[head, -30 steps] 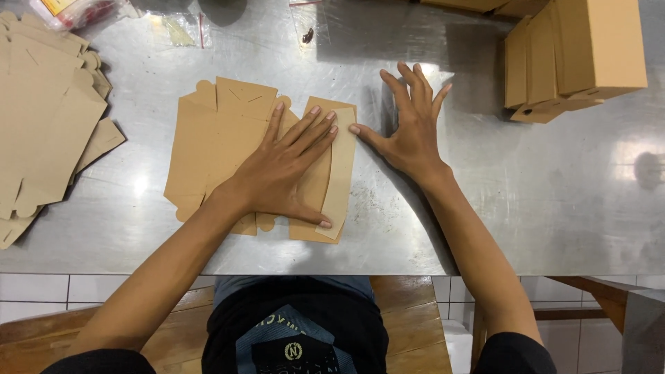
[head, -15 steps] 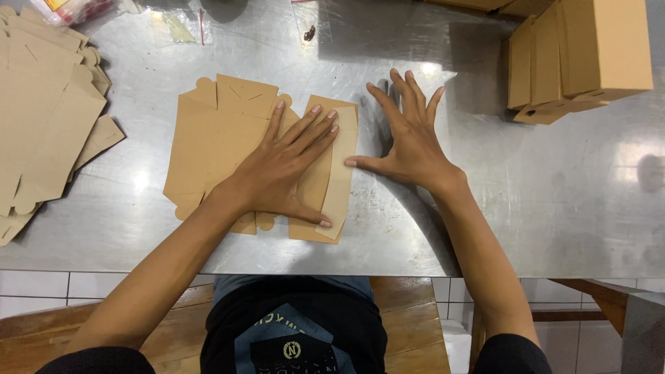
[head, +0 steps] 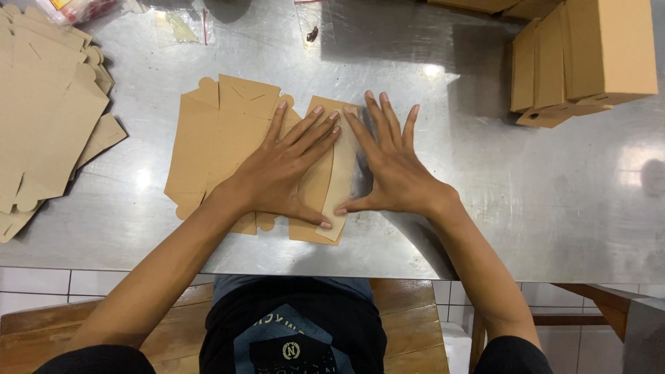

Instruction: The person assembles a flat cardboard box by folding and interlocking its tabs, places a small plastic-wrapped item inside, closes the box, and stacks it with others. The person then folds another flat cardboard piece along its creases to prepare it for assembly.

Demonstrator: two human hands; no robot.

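Fingers spread, my right hand (head: 391, 173) had slid in from the bare steel table (head: 485, 173) onto the flat brown die-cut cardboard blank (head: 222, 131), beside my splayed left hand (head: 284, 170), pressing its fold.

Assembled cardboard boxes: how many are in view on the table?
3 at least, standing side by side at the table's far right: the assembled boxes. More box edges show at the top edge, cut off by the frame, so others may be hidden.

Plain tan cardboard blank (head: 228, 138) on grey steel table (head: 485, 180)
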